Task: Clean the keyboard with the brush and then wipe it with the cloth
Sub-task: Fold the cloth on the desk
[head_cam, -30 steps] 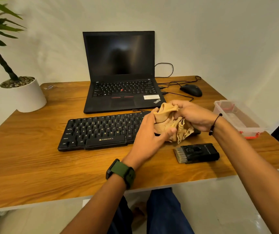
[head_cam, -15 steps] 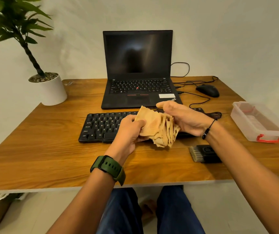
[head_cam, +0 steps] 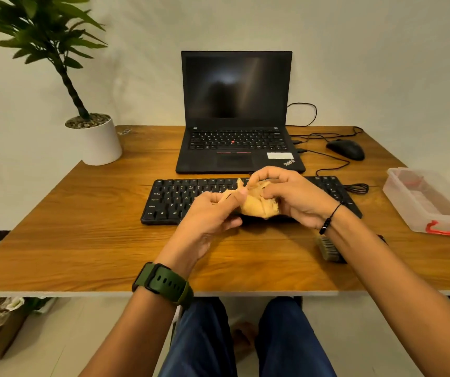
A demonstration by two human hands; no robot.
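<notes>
A black keyboard [head_cam: 180,198] lies across the middle of the wooden desk [head_cam: 82,240]. Just above its middle keys, both hands hold a bunched tan cloth [head_cam: 259,204]. My left hand [head_cam: 215,213] pinches the cloth's left side with thumb and fingers. My right hand [head_cam: 291,195] curls its fingers over the cloth from the right. The cloth and hands hide the keyboard's centre. A black brush [head_cam: 328,248] lies on the desk in front of the keyboard's right end, mostly hidden under my right forearm.
An open black laptop [head_cam: 234,110] stands behind the keyboard. A mouse [head_cam: 346,149] and cables lie at the back right. A clear plastic box [head_cam: 427,200] with a red latch sits at the right edge. A potted plant [head_cam: 96,140] stands at the back left.
The cloth, spread out half a second ago, is now bunched tighter between my hands and sits lower over the keys. The view has shifted, so the desk items appear further right.
</notes>
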